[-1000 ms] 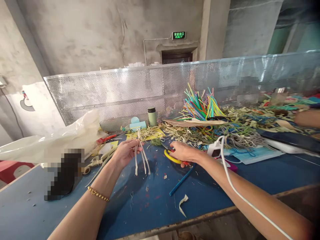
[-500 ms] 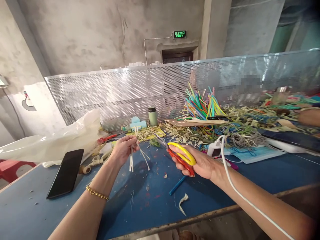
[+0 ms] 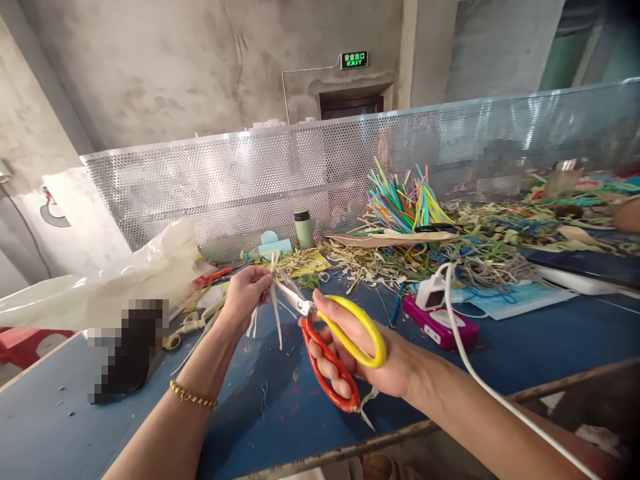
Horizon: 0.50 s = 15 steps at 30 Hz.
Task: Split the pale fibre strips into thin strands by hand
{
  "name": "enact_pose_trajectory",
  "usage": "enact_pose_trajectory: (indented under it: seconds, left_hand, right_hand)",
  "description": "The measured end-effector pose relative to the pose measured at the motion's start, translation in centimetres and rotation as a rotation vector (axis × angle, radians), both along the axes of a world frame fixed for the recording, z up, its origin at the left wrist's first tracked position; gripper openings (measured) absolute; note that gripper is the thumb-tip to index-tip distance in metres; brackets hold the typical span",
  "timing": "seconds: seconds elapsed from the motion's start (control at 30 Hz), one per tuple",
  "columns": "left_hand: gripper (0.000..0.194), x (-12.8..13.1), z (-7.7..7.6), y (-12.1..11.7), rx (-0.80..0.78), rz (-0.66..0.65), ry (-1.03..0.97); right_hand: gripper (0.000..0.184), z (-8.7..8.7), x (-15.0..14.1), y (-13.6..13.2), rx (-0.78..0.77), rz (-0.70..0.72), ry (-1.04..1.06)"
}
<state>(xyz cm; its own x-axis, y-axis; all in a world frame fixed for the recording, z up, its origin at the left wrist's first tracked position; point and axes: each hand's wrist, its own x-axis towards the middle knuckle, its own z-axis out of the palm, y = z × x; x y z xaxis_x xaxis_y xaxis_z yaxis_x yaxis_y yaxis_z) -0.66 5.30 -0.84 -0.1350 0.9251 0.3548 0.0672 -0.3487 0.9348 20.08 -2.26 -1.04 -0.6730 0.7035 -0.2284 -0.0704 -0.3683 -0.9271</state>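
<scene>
My left hand (image 3: 251,291) pinches a small bundle of pale, thin strips (image 3: 276,313) between thumb and fingertips. The strips' loose ends hang below the hand, and short tips stick up above it. In my right hand (image 3: 360,343) is a pair of scissors (image 3: 371,333) with one yellow and one red handle, fingers through the loops. The handles are spread and the blades are parted. Their tips reach up to the strips beside my left fingertips; whether they touch the strips I cannot tell.
Blue table (image 3: 230,427) below. Left: blurred-out dark phone (image 3: 131,347), plastic sheet (image 3: 145,280), red-handled tool (image 3: 213,277). Behind: green bottle (image 3: 303,230), colourful stems (image 3: 405,203), dry scraps, perforated metal screen (image 3: 240,180). Right: magenta box (image 3: 443,323), white cable (image 3: 463,353) across my forearm, another person's hand (image 3: 627,217).
My right hand has moved left with the scissors and spread their handles and blades, bringing the tips to the strips. The left hand stays nearly in place.
</scene>
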Motion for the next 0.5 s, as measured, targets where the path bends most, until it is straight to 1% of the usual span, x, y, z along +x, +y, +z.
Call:
enact_pose_trajectory:
  seconds: [0.1, 0.2, 0.3, 0.4, 0.5]
  left_hand:
    - [0.019, -0.3, -0.2, 0.3, -0.022, 0.003, -0.042]
    - [0.022, -0.6, -0.5, 0.7, -0.061, -0.068, -0.1]
    - [0.023, -0.9, -0.7, 0.9, -0.077, -0.119, -0.116]
    - [0.024, -0.8, -0.5, 0.8, -0.077, -0.147, -0.122]
    - [0.025, -0.6, -0.2, 0.5, -0.09, -0.171, -0.12]
  right_hand:
    - [0.074, 0.1, -0.6, 0.0, -0.096, -0.03, 0.007]
    - [0.076, 0.4, -1.2, -0.1, -0.158, -0.043, 0.066]
    - [0.073, 0.6, -1.5, -0.2, -0.166, -0.067, 0.076]
    - [0.072, 0.4, -1.5, 0.1, -0.156, -0.097, 0.068]
    - [0.073, -0.3, -1.3, 0.7, -0.129, -0.052, 0.091]
